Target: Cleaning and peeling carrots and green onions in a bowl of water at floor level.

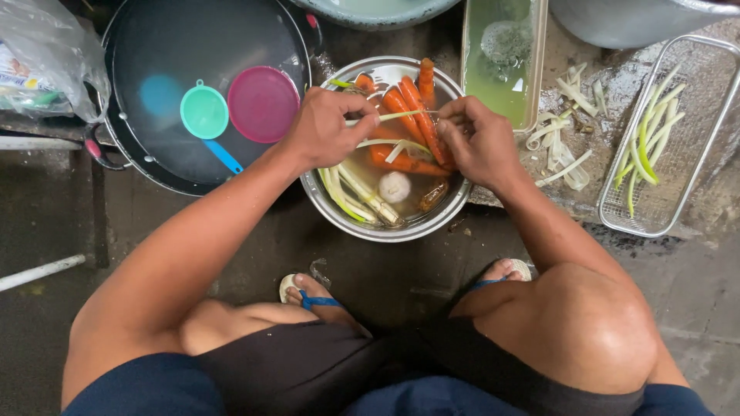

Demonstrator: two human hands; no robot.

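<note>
Just slim pale scallion stalk (393,116) between both hands' fingers (362,104), above round steel bowl (324,202).

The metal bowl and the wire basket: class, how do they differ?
The metal bowl is round with solid walls; the wire basket is rectangular mesh. The bowl holds water, carrots and pale stalks; the basket holds only trimmed green stalks. Both hands work over the bowl; the basket sits untouched. Both are metal, on the wet floor.
</note>
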